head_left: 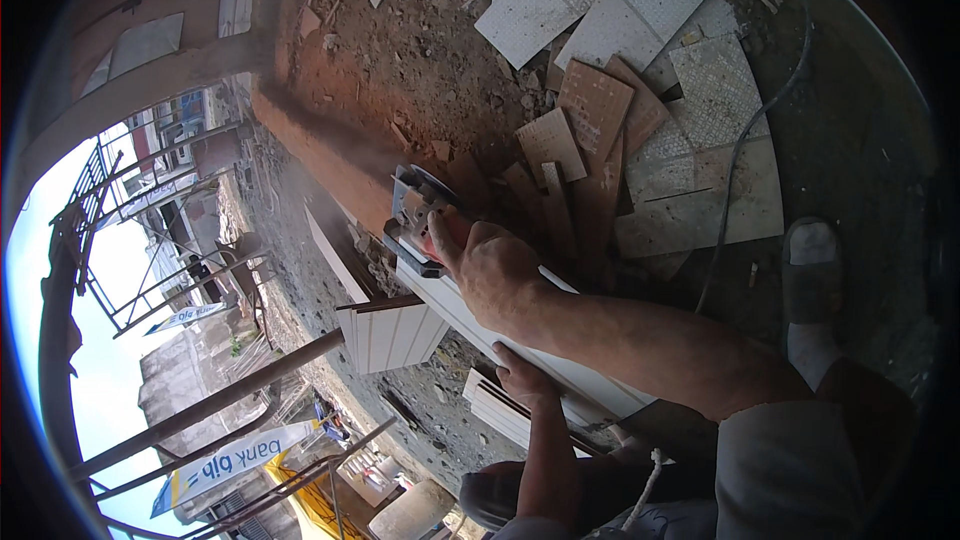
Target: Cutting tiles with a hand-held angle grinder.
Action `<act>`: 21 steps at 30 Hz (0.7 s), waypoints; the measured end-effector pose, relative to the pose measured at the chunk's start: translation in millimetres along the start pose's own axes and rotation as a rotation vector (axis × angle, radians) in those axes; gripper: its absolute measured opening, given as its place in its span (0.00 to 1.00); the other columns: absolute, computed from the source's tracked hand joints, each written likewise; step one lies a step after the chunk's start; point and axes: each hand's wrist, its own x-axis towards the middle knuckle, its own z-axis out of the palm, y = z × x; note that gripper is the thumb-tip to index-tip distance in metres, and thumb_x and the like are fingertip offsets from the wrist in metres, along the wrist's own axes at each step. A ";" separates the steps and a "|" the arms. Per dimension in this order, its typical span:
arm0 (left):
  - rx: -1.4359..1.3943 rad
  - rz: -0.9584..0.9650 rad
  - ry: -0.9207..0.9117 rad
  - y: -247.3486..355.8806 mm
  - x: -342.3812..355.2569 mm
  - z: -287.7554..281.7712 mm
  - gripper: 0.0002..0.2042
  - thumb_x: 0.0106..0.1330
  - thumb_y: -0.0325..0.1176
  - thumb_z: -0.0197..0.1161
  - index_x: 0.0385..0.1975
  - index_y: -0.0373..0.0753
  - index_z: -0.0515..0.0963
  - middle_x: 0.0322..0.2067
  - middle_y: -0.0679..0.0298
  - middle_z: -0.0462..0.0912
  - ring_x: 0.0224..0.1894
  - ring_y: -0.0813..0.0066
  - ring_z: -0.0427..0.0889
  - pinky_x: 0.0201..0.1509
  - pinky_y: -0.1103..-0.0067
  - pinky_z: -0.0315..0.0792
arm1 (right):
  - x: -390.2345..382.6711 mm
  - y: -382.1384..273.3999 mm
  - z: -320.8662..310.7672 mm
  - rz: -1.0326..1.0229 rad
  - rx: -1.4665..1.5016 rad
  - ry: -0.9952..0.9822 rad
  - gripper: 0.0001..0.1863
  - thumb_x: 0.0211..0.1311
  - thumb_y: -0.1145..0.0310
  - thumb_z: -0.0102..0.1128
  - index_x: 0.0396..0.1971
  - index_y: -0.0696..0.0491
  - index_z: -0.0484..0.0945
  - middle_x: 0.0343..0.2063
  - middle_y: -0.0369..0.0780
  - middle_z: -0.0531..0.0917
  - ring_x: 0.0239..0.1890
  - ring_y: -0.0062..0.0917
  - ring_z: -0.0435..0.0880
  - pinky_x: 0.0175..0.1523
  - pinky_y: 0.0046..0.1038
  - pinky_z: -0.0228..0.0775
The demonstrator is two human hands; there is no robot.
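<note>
My right hand [495,270] is wrapped around a red and black power cutter [415,210] with a grey metal guard, like an angle grinder or tile saw. The tool sits at the far end of a long pale tile [440,295]. Reddish dust trails off from the cutter toward the upper left. Lower down, my left hand [525,380] grips the same tile at its near left edge, with a digit resting on top. My right forearm covers part of the tile, and the blade's contact is hidden.
Dusty white tiles [740,190] and brown tile pieces [595,105] lie piled to the right, crossed by a grey cable [800,65]. Striped tiles [395,335] lean at left, near a metal pole [230,400]. My foot [812,270] stands at right. Rubble [420,10] covers the far ground.
</note>
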 end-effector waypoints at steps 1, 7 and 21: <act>0.010 -0.006 0.002 0.5 0.0 -0.3 0.43 0.66 0.67 0.42 0.42 0.20 0.74 0.42 0.38 0.80 0.47 0.47 0.80 0.53 0.64 0.71 | 0.6 -0.6 2.4 0.000 0.001 -0.002 0.49 0.53 0.55 0.59 0.71 0.60 0.46 0.35 0.58 0.79 0.35 0.38 0.81 0.22 0.33 0.76; -0.033 -0.015 -0.018 6.4 -6.8 1.0 0.44 0.66 0.68 0.43 0.43 0.19 0.73 0.42 0.37 0.80 0.45 0.47 0.81 0.52 0.64 0.72 | -1.3 -0.4 9.7 0.000 -0.021 0.053 0.48 0.55 0.55 0.57 0.71 0.59 0.46 0.35 0.57 0.79 0.35 0.38 0.81 0.21 0.35 0.74; -0.069 0.018 -0.068 -5.2 0.2 3.0 0.45 0.65 0.69 0.44 0.44 0.18 0.73 0.42 0.37 0.80 0.45 0.47 0.81 0.51 0.64 0.74 | -8.2 3.0 8.7 -0.005 -0.019 0.029 0.45 0.59 0.55 0.53 0.72 0.56 0.46 0.36 0.58 0.78 0.32 0.38 0.81 0.18 0.36 0.71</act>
